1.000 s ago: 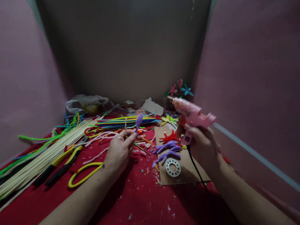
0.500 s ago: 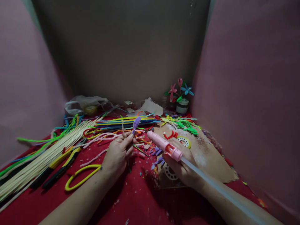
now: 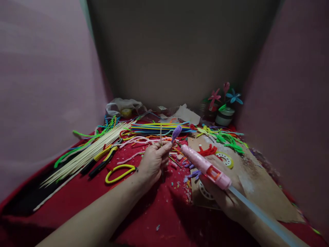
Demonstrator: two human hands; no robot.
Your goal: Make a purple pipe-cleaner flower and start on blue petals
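Purple pipe-cleaner bud (image 3: pixel 176 132) held up over the red cloth (image 3: pixel 159 209), stem pinched in left hand (image 3: pixel 153 162) fingertips. Right hand (image 3: pixel 226 200) clenched around pink glue gun (image 3: pixel 203 164), nozzle near the bud. Cardboard sheet (image 3: pixel 257 178) below; bamboo skewers (image 3: pixel 89 151) lie left.

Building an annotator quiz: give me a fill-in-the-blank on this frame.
The left hand pinches a ___ pipe-cleaner piece. The glue gun in the right hand is ___. The cloth under both hands is ___.
Missing: purple; pink; red.
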